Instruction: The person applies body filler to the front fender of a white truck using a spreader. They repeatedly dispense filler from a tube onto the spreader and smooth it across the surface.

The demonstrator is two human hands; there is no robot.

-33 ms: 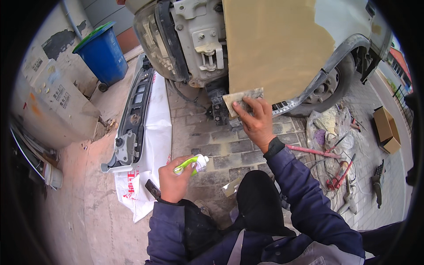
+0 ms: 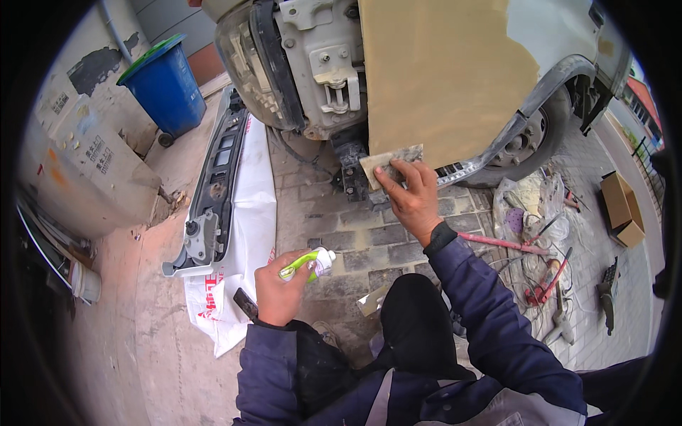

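My right hand (image 2: 415, 202) grips a flat, putty-smeared spreader (image 2: 408, 152) with the thumb on its near face. The spreader lies at the lower front corner of a vehicle panel (image 2: 440, 78) coated in smooth tan filler; whether its edge touches the coating I cannot tell. Closed around a small green and white tube (image 2: 323, 263) with a white cap, my left hand (image 2: 279, 295) hovers above the paving, left of my knee. Bare mounting metal (image 2: 330, 78) and a headlamp (image 2: 250, 71) show left of the panel.
On the left, a long dark bumper part (image 2: 219, 167) lies on white sheeting (image 2: 254, 202), with a blue bin (image 2: 165, 89) behind. To the right are a wheel (image 2: 529, 142), clear plastic bags (image 2: 522, 206), red-handled tools (image 2: 547, 284) with cables, and a cardboard box (image 2: 621, 209).
The spreader in my right hand has shifted very slightly downward. My left hand and the tube look the same.
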